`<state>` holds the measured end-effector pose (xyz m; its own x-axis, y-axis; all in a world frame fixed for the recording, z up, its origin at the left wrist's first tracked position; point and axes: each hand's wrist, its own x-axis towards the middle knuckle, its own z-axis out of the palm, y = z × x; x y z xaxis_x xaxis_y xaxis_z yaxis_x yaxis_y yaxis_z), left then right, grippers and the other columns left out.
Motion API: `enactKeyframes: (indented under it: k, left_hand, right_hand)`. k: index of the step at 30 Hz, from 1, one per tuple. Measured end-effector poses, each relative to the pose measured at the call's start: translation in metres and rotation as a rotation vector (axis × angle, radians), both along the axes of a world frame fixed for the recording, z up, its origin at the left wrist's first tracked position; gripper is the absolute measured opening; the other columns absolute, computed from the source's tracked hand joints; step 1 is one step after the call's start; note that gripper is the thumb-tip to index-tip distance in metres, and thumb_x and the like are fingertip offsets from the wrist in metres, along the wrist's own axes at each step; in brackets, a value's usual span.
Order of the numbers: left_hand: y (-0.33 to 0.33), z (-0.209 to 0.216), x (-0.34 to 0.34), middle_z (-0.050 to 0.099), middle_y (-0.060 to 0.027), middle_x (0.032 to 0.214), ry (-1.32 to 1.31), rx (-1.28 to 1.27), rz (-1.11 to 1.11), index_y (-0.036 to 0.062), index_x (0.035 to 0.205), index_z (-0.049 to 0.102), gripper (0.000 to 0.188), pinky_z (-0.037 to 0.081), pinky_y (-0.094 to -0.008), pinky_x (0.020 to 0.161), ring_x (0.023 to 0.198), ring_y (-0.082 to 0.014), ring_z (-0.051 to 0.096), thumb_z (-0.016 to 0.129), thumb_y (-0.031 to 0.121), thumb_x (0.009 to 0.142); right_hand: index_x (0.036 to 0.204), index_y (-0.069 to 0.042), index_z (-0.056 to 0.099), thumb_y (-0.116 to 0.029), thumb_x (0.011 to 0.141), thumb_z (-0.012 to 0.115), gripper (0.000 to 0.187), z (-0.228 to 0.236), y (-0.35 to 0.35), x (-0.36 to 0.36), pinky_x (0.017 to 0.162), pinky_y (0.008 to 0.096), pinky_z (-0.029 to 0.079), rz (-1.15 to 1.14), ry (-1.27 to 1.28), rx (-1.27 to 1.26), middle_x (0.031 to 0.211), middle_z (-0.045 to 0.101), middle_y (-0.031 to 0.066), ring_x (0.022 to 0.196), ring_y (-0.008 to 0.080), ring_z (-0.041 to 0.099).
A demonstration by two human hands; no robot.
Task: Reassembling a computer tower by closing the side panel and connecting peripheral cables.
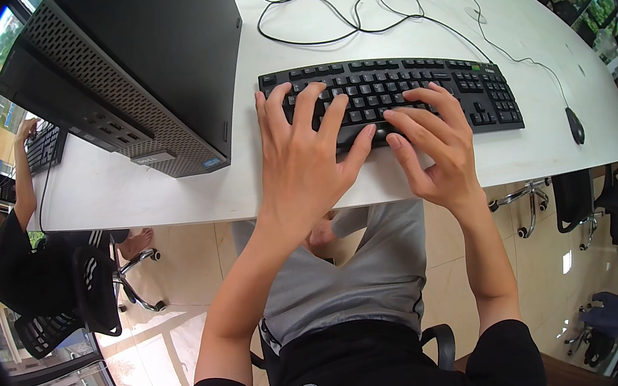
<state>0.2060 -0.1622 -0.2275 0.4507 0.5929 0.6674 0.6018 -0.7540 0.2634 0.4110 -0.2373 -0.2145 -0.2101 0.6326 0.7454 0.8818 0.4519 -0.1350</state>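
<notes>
Keyboard (pixel 419 89) keys partly hidden beneath both hands (pixel 365 148).

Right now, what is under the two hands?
The black keyboard on the white table. The left hand and right hand cover its lower middle keys, so those are hidden.

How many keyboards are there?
2. One black keyboard lies on the white table under both hands. Another keyboard sits far left, under another person's hand, partly hidden behind the computer case.
</notes>
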Motion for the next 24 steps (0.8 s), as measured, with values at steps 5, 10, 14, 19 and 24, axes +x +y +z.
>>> enactKeyframes:
  k: [5,10,14,19,24]
  left_hand:
    - [0.0,-0.001,0.0,0.063,-0.0144,0.142,0.019,0.01,-0.017,0.0113,0.128,0.077,0.044,0.03,-0.0694,0.123,0.139,-0.0481,0.047,0.08,0.038,0.094]
    - [-0.002,0.006,0.0,0.059,-0.0144,0.148,0.114,0.045,-0.039,0.0156,0.13,0.077,0.043,0.025,-0.0722,0.125,0.143,-0.0486,0.043,0.077,0.041,0.095]
    - [-0.001,0.006,0.0,0.059,-0.0134,0.149,0.128,0.035,-0.039,0.0162,0.13,0.077,0.043,0.024,-0.0725,0.125,0.145,-0.0487,0.041,0.076,0.041,0.095]
    - [-0.001,0.001,0.0,0.062,-0.0126,0.144,0.062,0.023,0.023,0.0143,0.132,0.075,0.044,0.027,-0.0712,0.124,0.142,-0.0486,0.045,0.076,0.041,0.097]
    - [-0.002,0.002,0.001,0.066,-0.012,0.135,0.021,0.023,0.036,0.0119,0.131,0.075,0.044,0.03,-0.0693,0.123,0.136,-0.0468,0.05,0.076,0.04,0.097]
  right_hand:
    - [0.115,-0.008,0.08,-0.015,0.09,0.081,0.025,-0.003,0.002,-0.005,0.115,0.0595,0.044,-0.042,-0.059,-0.088,0.113,0.077,0.0049,0.121,0.0343,0.065]
    - [0.119,-0.01,0.08,-0.019,0.093,0.079,0.027,0.0,0.006,0.001,0.115,0.0611,0.043,-0.075,-0.013,-0.055,0.118,0.077,0.006,0.125,0.0367,0.063]
    - [0.126,-0.01,0.078,-0.023,0.098,0.076,0.031,0.0,0.016,-0.005,0.116,0.0621,0.041,-0.149,-0.053,-0.092,0.123,0.075,0.007,0.128,0.0377,0.061]
    - [0.126,-0.011,0.078,-0.026,0.1,0.074,0.03,-0.001,0.015,0.002,0.114,0.0613,0.04,-0.224,-0.07,-0.044,0.12,0.076,0.0062,0.127,0.0359,0.062]
    - [0.124,-0.011,0.078,-0.026,0.103,0.072,0.027,-0.005,0.015,0.009,0.115,0.0602,0.04,-0.311,-0.034,-0.116,0.12,0.077,0.0055,0.126,0.0348,0.063]
